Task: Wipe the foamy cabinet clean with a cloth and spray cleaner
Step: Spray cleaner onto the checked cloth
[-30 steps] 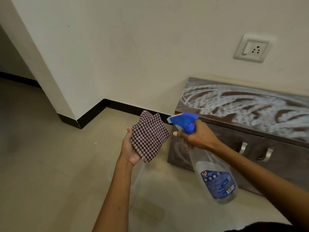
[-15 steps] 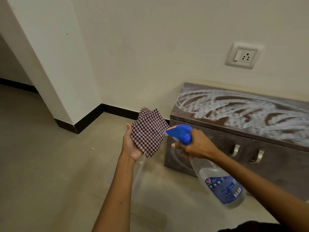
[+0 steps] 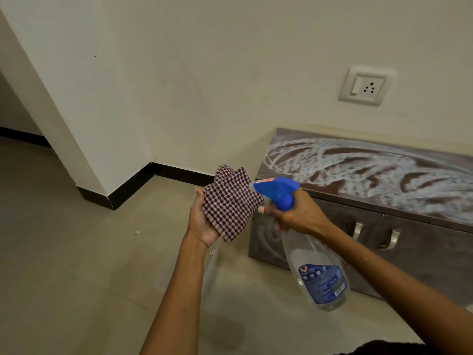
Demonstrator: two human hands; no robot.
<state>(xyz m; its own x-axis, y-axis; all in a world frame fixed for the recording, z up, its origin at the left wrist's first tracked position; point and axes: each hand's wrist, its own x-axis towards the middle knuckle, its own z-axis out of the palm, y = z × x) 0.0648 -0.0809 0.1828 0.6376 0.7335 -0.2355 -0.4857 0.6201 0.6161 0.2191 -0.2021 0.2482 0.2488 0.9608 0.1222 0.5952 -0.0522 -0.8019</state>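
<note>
**Cleaner Aimed at Cloth as Foamy Cabinet Waits to the Right**

A low brown cabinet [image 3: 430, 254] is standing against the wall on the right of the head view, with white foam [image 3: 358, 175] lying in swirls across its top and more smeared on its near end panel. None of it appears to be wiped yet.

In front of the cabinet's left corner, the person's right hand [image 3: 299, 213] is gripping the neck of a clear spray bottle [image 3: 314, 272], fingers curled round it under the blue trigger head [image 3: 275, 187]. The bottle's long axis is slanting down and to the right, while the nozzle is pointing left, nearly touching the checked cloth [image 3: 230, 203].

The left hand [image 3: 202, 221] is holding that cloth up, bunched against its palm. The fingers behind the fabric are hidden.

The cloth is facing the nozzle rather than the cabinet, so the step in hand looks like wetting it. The foamy top is lying to the right of and beyond both hands, and the bottle hand is sitting between the cloth and the cabinet. The wiping hand will likely have to carry the cloth rightward past the bottle to reach the foam.
</note>
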